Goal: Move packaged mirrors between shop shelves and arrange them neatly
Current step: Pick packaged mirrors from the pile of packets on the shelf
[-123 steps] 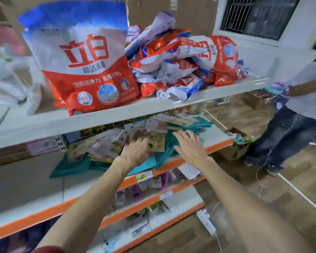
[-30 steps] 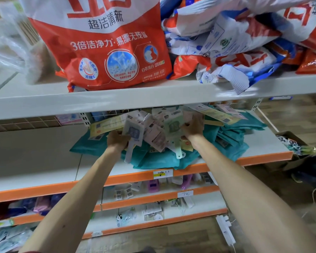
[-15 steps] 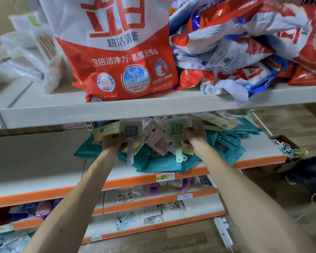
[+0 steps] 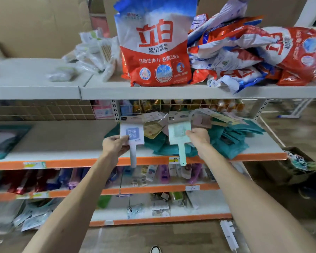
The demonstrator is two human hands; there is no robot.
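The left hand pinches the lower left edge of a white packaged mirror with a blue label, its handle hanging straight down past the orange shelf edge. The right hand grips a pale green packaged mirror by its right edge — handle down too. Both are held upright in front of the second shelf, where more carded packs lie heaped on teal bags — 2 mirrors in all, just apart.

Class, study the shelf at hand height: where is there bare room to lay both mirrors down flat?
The middle shelf is bare left of the teal pile, up to the dark packet at far left. A small patch lies right of the pile. The pile itself is crowded. The left hand and right hand each hold a mirror.
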